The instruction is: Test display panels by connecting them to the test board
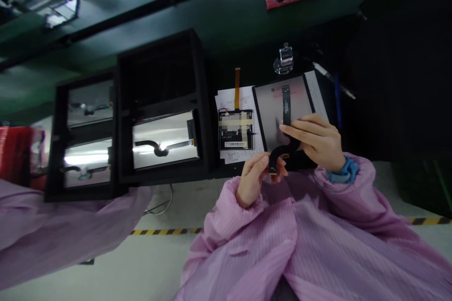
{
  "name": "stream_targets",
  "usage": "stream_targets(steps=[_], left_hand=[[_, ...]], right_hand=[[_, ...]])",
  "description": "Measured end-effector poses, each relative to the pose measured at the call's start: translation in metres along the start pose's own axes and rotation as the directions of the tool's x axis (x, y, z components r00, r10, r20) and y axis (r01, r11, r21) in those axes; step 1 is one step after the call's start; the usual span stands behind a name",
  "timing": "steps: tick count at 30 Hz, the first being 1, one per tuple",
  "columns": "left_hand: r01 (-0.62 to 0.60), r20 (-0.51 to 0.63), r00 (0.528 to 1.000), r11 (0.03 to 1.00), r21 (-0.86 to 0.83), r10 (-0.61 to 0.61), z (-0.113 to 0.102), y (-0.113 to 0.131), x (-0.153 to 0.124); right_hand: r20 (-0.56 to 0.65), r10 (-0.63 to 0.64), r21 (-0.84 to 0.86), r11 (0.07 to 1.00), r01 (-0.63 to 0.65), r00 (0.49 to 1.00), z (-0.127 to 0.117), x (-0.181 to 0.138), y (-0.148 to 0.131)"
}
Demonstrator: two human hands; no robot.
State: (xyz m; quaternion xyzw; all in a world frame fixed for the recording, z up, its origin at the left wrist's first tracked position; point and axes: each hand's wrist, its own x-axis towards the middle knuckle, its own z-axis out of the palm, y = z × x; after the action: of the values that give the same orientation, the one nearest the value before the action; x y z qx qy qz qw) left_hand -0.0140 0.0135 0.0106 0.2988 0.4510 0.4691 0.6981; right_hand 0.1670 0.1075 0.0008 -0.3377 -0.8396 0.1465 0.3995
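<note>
A grey display panel with a black frame lies tilted on the dark bench in front of me. A black flex cable runs down its back and curves off its lower edge. My right hand rests on the panel's lower part, fingers pressed over the cable. My left hand is closed in a pinch on the cable's free end, just below the panel. Both sleeves are pink.
Left of the panel, a small circuit board with tape and an orange ribbon lies on paper. Black trays holding shiny panels stand further left. A tally counter and a pen lie behind. Another person's pink sleeve is at lower left.
</note>
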Motion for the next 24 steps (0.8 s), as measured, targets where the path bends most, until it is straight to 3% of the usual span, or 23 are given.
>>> stream_targets(steps=[3,6,8,11,17,21,24], left_hand=[[-0.021,0.006,1.0,1.0,-0.005,0.021,0.0,-0.002,0.002],[-0.088,-0.029,0.996,0.996,-0.007,0.088,-0.001,-0.005,0.008],[-0.121,-0.06,0.991,0.992,-0.027,0.12,0.0,-0.007,0.013],[-0.112,-0.068,0.992,0.992,-0.051,0.109,0.0,-0.01,0.017],[-0.035,0.037,0.999,0.999,0.028,0.034,-0.002,-0.01,0.014],[0.027,0.183,0.981,0.988,0.153,-0.055,0.002,-0.004,0.009],[0.023,0.112,0.993,0.994,0.11,-0.035,0.011,-0.008,0.008]], right_hand=[[-0.004,0.046,0.042,0.998,-0.046,0.999,0.0,0.0,-0.003],[0.015,0.13,0.251,0.959,-0.129,0.991,-0.002,0.0,-0.01],[0.092,0.216,0.462,0.855,-0.234,0.972,-0.005,-0.002,-0.014],[0.256,0.306,0.67,0.627,-0.396,0.917,-0.012,-0.006,-0.016],[0.493,0.284,0.722,0.393,-0.569,0.822,-0.027,-0.016,-0.001],[0.501,0.357,0.78,0.208,-0.59,0.788,-0.025,-0.016,-0.004],[0.461,0.445,0.816,0.128,-0.564,0.767,-0.016,-0.013,-0.017]])
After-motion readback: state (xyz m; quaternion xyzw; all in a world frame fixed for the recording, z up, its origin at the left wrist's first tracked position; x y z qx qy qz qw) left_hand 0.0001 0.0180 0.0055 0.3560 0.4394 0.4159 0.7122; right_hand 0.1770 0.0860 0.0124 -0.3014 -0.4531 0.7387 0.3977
